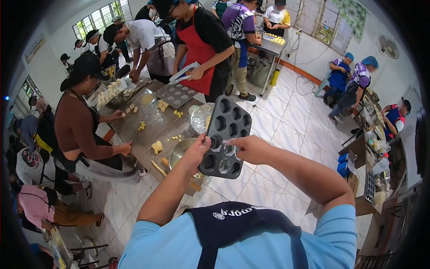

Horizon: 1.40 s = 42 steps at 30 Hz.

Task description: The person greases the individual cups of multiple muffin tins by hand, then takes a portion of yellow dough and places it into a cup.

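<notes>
A dark metal muffin pan [228,141] is held up in front of my chest, tilted, its cups facing me. My left hand [198,151] grips its left edge, the thumb on the rim. The fingers of my right hand [252,148] reach over the pan's cups, the index finger at a cup in the middle; whitish residue shows on the fingertips. Some lower cups look shiny inside. Behind the pan's left edge is a bowl with clear plastic [201,117]. A metal mixing bowl [178,153] stands on the table beside my left forearm.
The worktable [134,127] carries dough pieces [157,147], a wooden rolling pin [158,167] and another muffin tray [176,95]. A person in brown [80,124] works at its left side, a person in a red apron [201,53] beyond it. A cluttered side table [366,205] stands at right.
</notes>
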Available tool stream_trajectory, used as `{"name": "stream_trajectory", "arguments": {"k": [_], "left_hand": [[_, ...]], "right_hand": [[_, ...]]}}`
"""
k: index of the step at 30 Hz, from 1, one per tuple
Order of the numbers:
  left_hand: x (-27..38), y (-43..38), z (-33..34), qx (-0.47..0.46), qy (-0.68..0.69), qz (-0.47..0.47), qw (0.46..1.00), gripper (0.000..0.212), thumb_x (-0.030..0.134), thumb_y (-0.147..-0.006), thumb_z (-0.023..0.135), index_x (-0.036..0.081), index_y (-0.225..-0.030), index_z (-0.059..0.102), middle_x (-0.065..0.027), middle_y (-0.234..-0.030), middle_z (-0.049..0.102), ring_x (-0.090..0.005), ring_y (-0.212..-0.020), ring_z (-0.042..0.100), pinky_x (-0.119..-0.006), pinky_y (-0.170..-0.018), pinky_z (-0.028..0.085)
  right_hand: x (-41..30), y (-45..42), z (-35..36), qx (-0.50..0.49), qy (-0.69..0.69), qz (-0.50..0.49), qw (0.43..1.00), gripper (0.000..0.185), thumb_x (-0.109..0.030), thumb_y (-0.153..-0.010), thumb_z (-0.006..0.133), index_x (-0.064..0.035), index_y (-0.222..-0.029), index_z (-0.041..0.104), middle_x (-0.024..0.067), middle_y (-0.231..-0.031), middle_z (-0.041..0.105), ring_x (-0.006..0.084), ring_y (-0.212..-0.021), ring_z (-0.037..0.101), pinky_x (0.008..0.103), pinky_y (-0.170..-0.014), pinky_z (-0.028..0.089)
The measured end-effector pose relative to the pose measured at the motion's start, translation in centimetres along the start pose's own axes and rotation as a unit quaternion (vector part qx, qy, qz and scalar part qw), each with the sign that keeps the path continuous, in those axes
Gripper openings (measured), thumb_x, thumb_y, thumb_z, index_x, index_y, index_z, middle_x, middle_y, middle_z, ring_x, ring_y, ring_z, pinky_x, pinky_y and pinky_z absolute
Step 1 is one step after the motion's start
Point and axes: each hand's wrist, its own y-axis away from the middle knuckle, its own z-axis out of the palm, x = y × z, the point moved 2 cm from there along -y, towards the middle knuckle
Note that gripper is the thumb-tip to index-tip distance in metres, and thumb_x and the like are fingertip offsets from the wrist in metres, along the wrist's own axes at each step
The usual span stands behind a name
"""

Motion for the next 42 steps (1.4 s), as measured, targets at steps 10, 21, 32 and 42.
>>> {"name": "stream_trajectory", "arguments": {"k": [10, 21, 32, 42], "left_hand": [[-0.7, 0.9, -0.8, 0.047, -0.048, 0.072, 0.995, 0.042, 0.035, -0.092, 0.047, 0.009, -0.123, 0.037, -0.0016, -0.105, 0.05, -0.0107, -0.095, 0.046, -0.027, -0.084, 0.038], [-0.5, 2.7, -2.6, 0.079, 0.082, 0.109, 0.987, 0.042, 0.032, -0.092, 0.047, 0.009, -0.125, 0.036, -0.004, -0.113, 0.049, -0.0151, -0.101, 0.047, -0.029, -0.089, 0.038], [2.5, 1.6, -2.6, 0.075, 0.036, 0.176, 0.981, 0.041, 0.034, -0.093, 0.044, 0.006, -0.122, 0.039, -0.0043, -0.112, 0.05, -0.0124, -0.099, 0.047, -0.029, -0.086, 0.041], [4.7, 1.1, 0.1, 0.047, -0.074, 0.113, 0.99, 0.034, 0.025, -0.091, 0.05, 0.004, -0.117, 0.042, -0.0035, -0.105, 0.053, -0.0107, -0.097, 0.048, -0.026, -0.085, 0.04]], "right_hand": [[-4.3, -0.9, 2.7, -0.011, 0.239, -0.005, 0.971, 0.058, -0.011, -0.072, 0.053, -0.0131, -0.128, 0.041, 0.0127, -0.078, 0.062, 0.0272, -0.074, 0.063, 0.0394, -0.061, 0.047], [-1.7, 1.1, 8.5, 0.069, -0.086, -0.026, 0.994, 0.051, -0.012, -0.074, 0.051, -0.0115, -0.125, 0.045, 0.0124, -0.064, 0.057, 0.0254, -0.059, 0.057, 0.0362, -0.056, 0.044], [-1.4, 0.1, 6.6, 0.159, 0.158, -0.029, 0.974, 0.048, -0.013, -0.074, 0.049, -0.0118, -0.122, 0.046, 0.0131, -0.076, 0.061, 0.0322, -0.07, 0.06, 0.0457, -0.061, 0.046], [-1.8, -0.1, 2.8, -0.009, 0.462, -0.088, 0.882, 0.052, -0.012, -0.078, 0.048, -0.0189, -0.129, 0.041, 0.0072, -0.07, 0.059, 0.0234, -0.065, 0.06, 0.0357, -0.061, 0.042]]}}
